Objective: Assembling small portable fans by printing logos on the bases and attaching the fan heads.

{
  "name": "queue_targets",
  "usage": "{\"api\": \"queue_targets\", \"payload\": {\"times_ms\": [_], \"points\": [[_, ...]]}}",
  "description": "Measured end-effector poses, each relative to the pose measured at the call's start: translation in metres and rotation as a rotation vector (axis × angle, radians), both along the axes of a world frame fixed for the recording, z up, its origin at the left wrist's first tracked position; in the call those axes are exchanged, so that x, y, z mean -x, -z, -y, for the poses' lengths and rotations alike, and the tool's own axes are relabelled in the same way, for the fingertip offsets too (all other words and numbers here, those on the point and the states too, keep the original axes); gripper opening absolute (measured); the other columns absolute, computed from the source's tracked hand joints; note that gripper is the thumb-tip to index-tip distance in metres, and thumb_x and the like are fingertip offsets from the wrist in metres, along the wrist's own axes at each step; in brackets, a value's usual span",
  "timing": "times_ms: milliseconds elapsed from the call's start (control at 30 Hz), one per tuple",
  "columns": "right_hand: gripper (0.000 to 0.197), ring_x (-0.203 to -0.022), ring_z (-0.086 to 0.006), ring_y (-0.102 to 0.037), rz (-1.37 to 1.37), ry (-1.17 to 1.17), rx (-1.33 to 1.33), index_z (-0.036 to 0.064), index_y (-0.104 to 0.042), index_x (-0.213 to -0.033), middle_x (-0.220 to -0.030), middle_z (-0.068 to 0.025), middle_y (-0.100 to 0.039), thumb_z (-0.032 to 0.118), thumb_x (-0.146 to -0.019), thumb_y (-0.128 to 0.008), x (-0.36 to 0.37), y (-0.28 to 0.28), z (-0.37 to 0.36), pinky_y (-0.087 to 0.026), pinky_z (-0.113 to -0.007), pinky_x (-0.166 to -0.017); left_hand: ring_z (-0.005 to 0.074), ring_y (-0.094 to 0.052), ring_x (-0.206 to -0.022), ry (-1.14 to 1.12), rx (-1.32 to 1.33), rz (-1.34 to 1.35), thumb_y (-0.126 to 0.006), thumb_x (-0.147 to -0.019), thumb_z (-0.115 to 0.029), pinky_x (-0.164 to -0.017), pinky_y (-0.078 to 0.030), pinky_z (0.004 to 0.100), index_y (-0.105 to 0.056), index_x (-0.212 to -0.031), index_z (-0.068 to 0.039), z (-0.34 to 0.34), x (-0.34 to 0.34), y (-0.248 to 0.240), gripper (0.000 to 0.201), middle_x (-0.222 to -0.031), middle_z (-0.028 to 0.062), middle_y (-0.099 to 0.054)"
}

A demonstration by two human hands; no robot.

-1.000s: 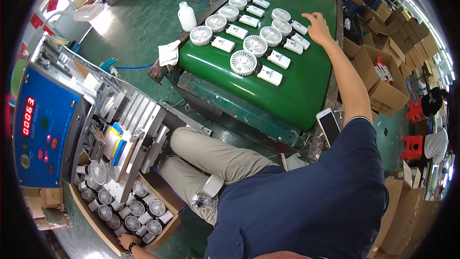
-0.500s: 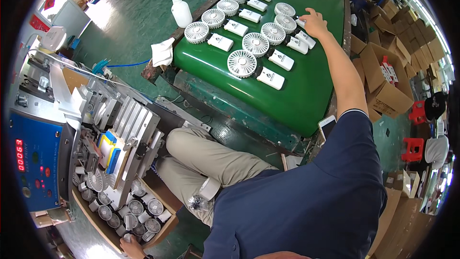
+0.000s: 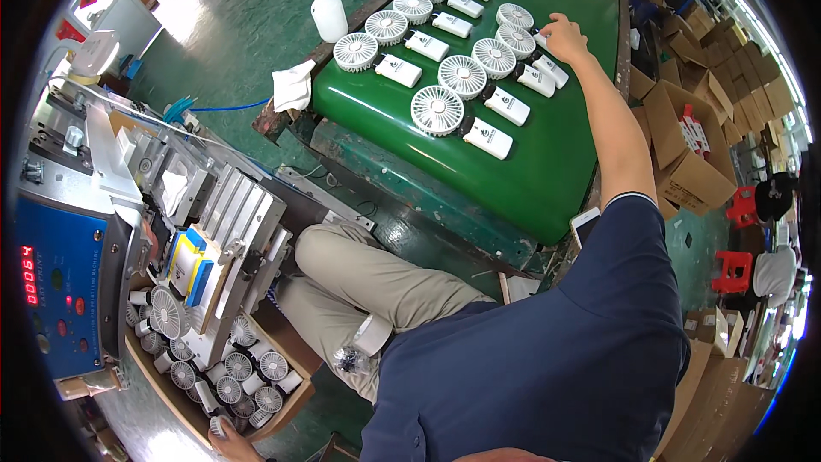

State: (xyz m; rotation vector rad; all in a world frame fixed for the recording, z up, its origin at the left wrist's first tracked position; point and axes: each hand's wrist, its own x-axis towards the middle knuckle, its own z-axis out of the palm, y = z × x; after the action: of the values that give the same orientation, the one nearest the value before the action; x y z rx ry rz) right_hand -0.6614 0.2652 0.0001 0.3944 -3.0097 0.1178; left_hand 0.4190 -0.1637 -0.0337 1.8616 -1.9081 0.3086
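Observation:
My right hand reaches to the far end of the green belt, fingers closed on the white handle of a handheld fan in the right-hand row. Several more white fans lie there in two rows, round heads left and printed handles right. At the lower left, my left hand grips a handheld fan at the near edge of a cardboard box heaped with fans. Above the box, a fan sits in the blue-and-yellow fixture of the printing machine, its printed handle showing.
The machine's blue control panel stands at left. A white bottle and a white cloth are by the belt's left edge. A phone lies at its near right corner. Open cartons and red stools are on the right.
My left hand has drawn slightly down with its fan, toward the box's near edge. The printed handle in the fixture now shows more fully. My right hand stays at the same fan.

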Motion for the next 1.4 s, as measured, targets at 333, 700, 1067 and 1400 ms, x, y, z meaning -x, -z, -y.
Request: {"api": "queue_targets", "payload": {"times_ms": [333,700,1067,1400], "points": [[0.029,-0.143,-0.0358,-0.051,-0.017,0.01,0.028,0.0214,-0.084,-0.116,-0.168,0.0036,-0.047,0.018,-0.098,-0.061,-0.002,0.008,0.002,-0.042,-0.063,-0.114,0.0446,-0.07,-0.087,-0.065,-0.003,-0.173,-0.078,-0.099,-0.03,-0.087,-0.058,0.048,-0.076,-0.112,0.009,-0.02,0.05,-0.022,0.041,-0.098,0.0297,-0.075],[0.027,-0.143,-0.0339,-0.051,-0.012,0.041,0.029,0.0203,-0.084,-0.112,-0.168,0.0043,-0.049,0.017,-0.098,-0.061,-0.003,0.006,0.002,-0.041,-0.063,-0.113,0.0437,-0.072,-0.087,-0.06,0.045,-0.157,-0.078,-0.099,-0.029,-0.087,-0.059,0.0456,-0.076,-0.115,0.011,-0.019,0.035,-0.01,0.043,-0.1,0.0305,-0.076],[0.027,-0.141,-0.0336,-0.052,-0.048,0.027,0.027,0.0193,-0.084,-0.112,-0.167,0.0045,-0.05,0.016,-0.098,-0.061,-0.003,0.004,0.003,-0.042,-0.061,-0.113,0.0417,-0.072,-0.094,-0.057,-0.042,-0.283,-0.075,-0.101,-0.03,-0.089,-0.059,0.0459,-0.071,-0.124,0.008,-0.026,0.002,-0.001,0.045,-0.11,0.0288,-0.074],[0.031,-0.141,-0.0343,-0.053,-0.116,0.029,0.017,0.0203,-0.082,-0.121,-0.165,0.0021,-0.051,0.018,-0.098,-0.061,-0.006,-0.003,-0.007,-0.043,-0.06,-0.112,0.0397,-0.072,-0.101,-0.03,-0.127,-0.413,-0.073,-0.103,-0.032,-0.091,-0.06,0.0463,-0.066,-0.134,0.005,-0.006,-0.006,0.011,0.048,-0.119,0.0272,-0.071]]}}
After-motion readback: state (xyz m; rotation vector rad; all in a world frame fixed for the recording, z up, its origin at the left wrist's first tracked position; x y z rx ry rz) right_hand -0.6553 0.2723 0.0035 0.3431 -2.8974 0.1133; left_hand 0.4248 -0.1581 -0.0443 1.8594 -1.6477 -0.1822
